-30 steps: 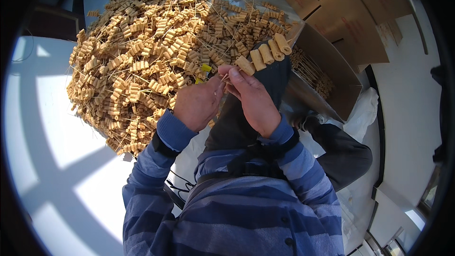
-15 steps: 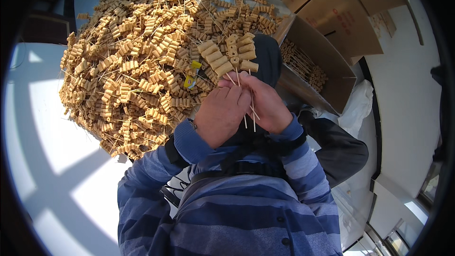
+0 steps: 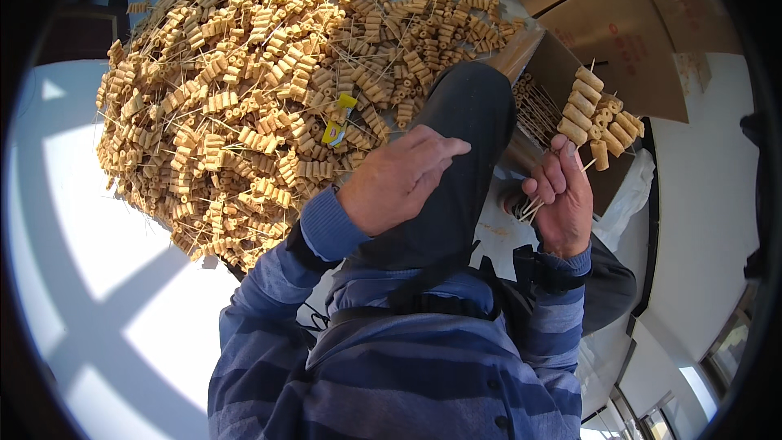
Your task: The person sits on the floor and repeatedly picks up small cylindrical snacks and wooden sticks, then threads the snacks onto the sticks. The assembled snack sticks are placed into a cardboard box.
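The right hand (image 3: 568,205) is clamped on several skewers (image 3: 579,107) of tan rolls.
The thin sticks pass through its closed fingers, and the rolls stand out beyond them, before the open carton (image 3: 560,61). The left hand (image 3: 399,179), its fingers loosely stretched, is over the dark trouser leg (image 3: 475,102), near a big pile (image 3: 236,98) of similar skewers.

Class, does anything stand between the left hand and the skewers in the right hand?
Nothing visible stands between the left hand and the skewers in the right hand. Across the gap, the knee and open box show, seemingly lower than both hands.
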Motion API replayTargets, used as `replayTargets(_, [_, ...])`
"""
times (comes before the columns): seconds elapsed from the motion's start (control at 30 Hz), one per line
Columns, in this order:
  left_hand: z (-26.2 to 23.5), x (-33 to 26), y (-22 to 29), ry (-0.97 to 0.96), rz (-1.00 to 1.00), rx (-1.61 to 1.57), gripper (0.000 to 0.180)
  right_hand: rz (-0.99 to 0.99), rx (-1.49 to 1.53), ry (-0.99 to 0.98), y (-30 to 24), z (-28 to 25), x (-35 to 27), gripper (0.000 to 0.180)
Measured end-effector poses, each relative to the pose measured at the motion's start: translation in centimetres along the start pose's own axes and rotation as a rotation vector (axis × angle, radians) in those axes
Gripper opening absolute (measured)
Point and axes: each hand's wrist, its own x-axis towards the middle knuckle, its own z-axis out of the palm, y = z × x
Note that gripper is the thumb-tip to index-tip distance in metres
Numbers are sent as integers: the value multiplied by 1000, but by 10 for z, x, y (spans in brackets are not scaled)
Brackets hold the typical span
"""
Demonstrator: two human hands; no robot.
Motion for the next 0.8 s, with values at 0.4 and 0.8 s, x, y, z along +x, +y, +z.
replayTargets(0.4, [-43, 71, -299, 67, -831, 926, 42, 103, -182, 147, 7, -41, -8, 29])
replayTargets(0.8, [-69, 103, -328, -430, -869, 1086, 22, 224, -201, 191, 17, -63, 2, 31])
